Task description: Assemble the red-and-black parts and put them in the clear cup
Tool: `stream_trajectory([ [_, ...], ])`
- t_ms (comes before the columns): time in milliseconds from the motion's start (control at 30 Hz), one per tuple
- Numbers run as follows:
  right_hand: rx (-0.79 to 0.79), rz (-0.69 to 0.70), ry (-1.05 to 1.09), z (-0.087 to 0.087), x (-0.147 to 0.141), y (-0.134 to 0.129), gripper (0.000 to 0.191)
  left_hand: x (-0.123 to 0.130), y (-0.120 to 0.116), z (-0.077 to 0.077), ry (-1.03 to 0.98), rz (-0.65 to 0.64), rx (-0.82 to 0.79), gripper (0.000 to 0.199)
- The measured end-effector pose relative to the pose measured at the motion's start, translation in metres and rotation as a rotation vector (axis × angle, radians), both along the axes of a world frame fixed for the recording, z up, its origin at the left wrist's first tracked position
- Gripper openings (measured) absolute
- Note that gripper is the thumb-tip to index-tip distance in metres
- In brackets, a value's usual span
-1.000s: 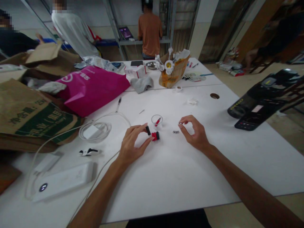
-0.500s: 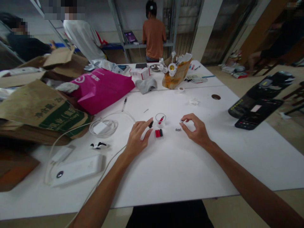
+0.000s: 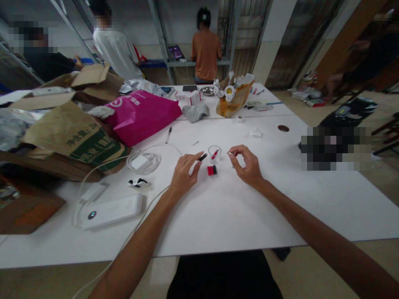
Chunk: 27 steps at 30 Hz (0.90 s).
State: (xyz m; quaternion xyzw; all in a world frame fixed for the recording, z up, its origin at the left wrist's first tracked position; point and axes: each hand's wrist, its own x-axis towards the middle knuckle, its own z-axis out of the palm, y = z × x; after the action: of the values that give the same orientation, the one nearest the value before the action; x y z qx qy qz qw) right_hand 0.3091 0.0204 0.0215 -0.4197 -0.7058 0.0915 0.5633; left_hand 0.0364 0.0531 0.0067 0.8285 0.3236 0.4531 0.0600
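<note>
My left hand [image 3: 184, 173] pinches a small black cylinder [image 3: 202, 157] between thumb and fingers, with its tip pointing right. Opposite it, my right hand [image 3: 248, 165] grips a tiny silver metal piece [image 3: 230, 153] at its fingertips; its exact kind is too small to make out. Between the hands a small clear cup [image 3: 215, 159] holds a red piece [image 3: 215, 154], and a thin ring shows at its rim. Just in front of the cup, small red and black cylinders [image 3: 211, 170] lie side by side on the white table [image 3: 218, 224].
A white power bank [image 3: 114, 211], a coiled white cable [image 3: 144, 161] and a black-and-white gadget [image 3: 138, 182] lie left. Behind them are a magenta bag [image 3: 146, 114] and a brown paper sack [image 3: 75, 133]. A dark bottle [image 3: 350, 111] stands right. Several people are in the background.
My hands have come closer together, the right one moving left with the silver piece. The black cylinder has tilted toward the right. The whole view has shifted slightly.
</note>
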Motion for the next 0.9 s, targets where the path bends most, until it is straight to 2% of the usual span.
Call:
stream_trajectory([
  [100, -0.032, 0.002, 0.018, -0.009, -0.015, -0.004, 0.012, 0.0, -0.001, 0.003, 0.005, -0.022, 0.019, 0.031],
  [200, -0.024, 0.029, -0.014, -0.015, -0.017, -0.009, 0.01, 0.001, -0.002, 0.004, 0.009, -0.038, 0.038, 0.029],
  [500, -0.022, 0.093, -0.052, -0.011, 0.0, -0.014, 0.011, 0.008, -0.008, 0.005, 0.098, -0.089, 0.081, 0.035],
  [900, -0.023, 0.153, -0.141, -0.011, 0.002, -0.016, 0.017, 0.011, -0.011, 0.003, 0.154, -0.105, 0.075, 0.033],
])
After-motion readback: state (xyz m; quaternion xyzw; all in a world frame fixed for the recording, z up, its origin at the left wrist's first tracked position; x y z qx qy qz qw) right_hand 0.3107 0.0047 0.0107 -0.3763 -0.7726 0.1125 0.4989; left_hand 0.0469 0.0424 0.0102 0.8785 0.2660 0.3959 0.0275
